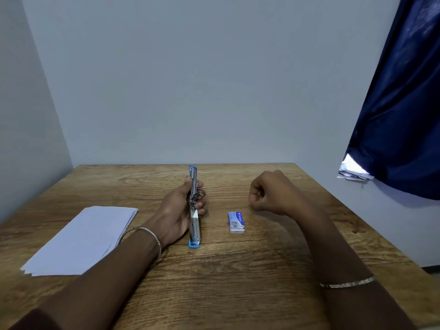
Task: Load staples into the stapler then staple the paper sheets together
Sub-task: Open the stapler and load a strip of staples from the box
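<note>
1. At the table's (238, 282) left side, the paper sheets (81, 239) lie flat in a loose stack
2. Left hand (177, 210) grips the stapler (194, 206) at mid-table, swung open lengthwise, thumb and curled fingers round its middle
3. Staple box (236, 222) lies just right of it
4. Right hand (269, 194) is beyond the box, fingers curled in; whether they pinch anything cannot be told

Paper sheets (81, 239) left of stapler (195, 222), staple box (236, 222) right, all on table (238, 282).
</note>
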